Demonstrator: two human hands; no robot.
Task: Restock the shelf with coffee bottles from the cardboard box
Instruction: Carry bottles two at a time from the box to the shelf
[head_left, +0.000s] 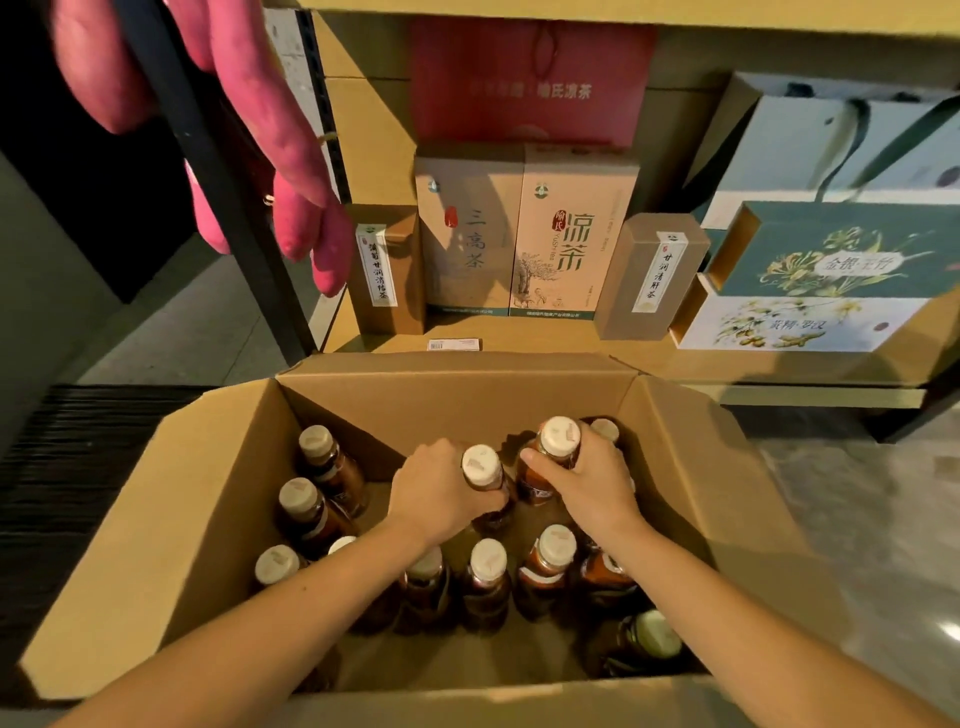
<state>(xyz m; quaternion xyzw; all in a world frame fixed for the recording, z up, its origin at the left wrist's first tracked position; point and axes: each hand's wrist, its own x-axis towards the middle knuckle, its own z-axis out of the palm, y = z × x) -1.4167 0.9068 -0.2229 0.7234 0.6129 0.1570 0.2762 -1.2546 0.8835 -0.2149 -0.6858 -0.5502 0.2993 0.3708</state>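
Head view looks down into an open cardboard box (197, 519) standing on the floor in front of a low shelf (545, 340). Both arms reach into the box. The left hand (441, 493) has its fingers wrapped round the neck of a coffee bottle (482, 465), just below its pale cap. The right hand (592, 486) is curled round a second coffee bottle (558, 439), which sits a little higher than its neighbours near the far right of the box. The two held bottles are side by side, close together. Other bottles (488, 564) stand upright along the left wall and in a row nearer the camera, and one tilted bottle (644, 642) lies in the near right corner. On the shelf board behind the box stand tan tea cartons (566, 234), with a teal gift box (852, 249) to their right.
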